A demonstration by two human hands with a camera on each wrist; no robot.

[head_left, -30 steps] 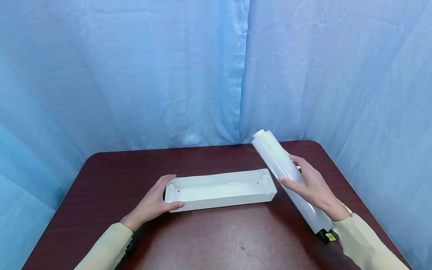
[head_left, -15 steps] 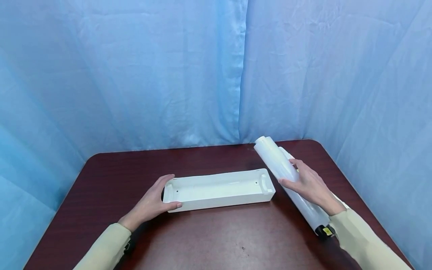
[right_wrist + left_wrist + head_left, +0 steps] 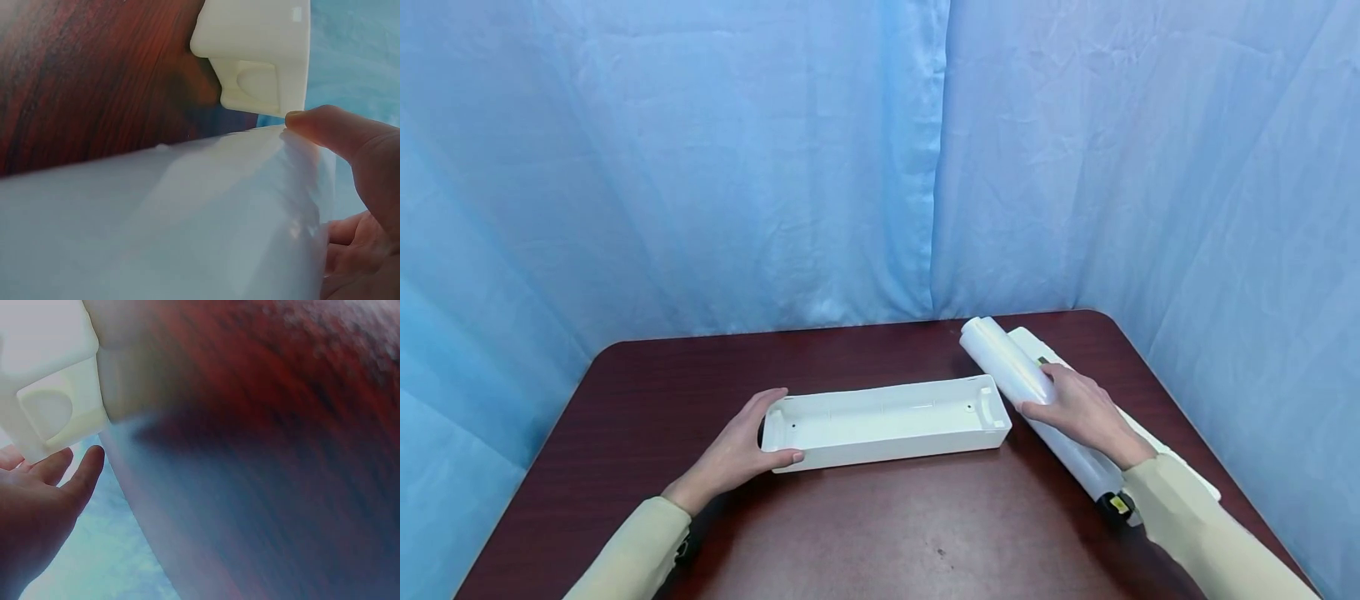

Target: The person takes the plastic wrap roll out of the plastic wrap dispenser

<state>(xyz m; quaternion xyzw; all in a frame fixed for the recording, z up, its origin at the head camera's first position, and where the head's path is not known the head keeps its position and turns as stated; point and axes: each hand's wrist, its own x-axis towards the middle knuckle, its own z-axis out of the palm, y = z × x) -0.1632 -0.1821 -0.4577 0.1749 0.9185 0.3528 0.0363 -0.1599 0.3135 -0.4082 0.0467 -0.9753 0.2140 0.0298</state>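
Note:
A long white open box [image 3: 880, 421], like the base of a cling film dispenser, lies crosswise on the table. My left hand [image 3: 733, 454] spans its left end, thumb on the front wall and fingers at the back corner. My right hand [image 3: 1081, 412] grips a roll of cling film [image 3: 1003, 358], thumb on the near side and fingers over the far side. The roll slants from back left to front right, just beyond the box's right end. In the right wrist view, the film roll [image 3: 187, 219] fills the lower part, close to the box's end [image 3: 256, 87].
A long white flat piece [image 3: 1172, 462], perhaps a lid, lies to the right of the roll, partly under my right arm. A black end piece with a yellow label [image 3: 1116, 506] shows at the roll's near end. Blue curtains [image 3: 760, 167] surround the dark red table [image 3: 880, 533].
My right hand has lowered the roll toward the table, its far end sinking. More of the white flat piece shows beside it. My left hand stays at the box.

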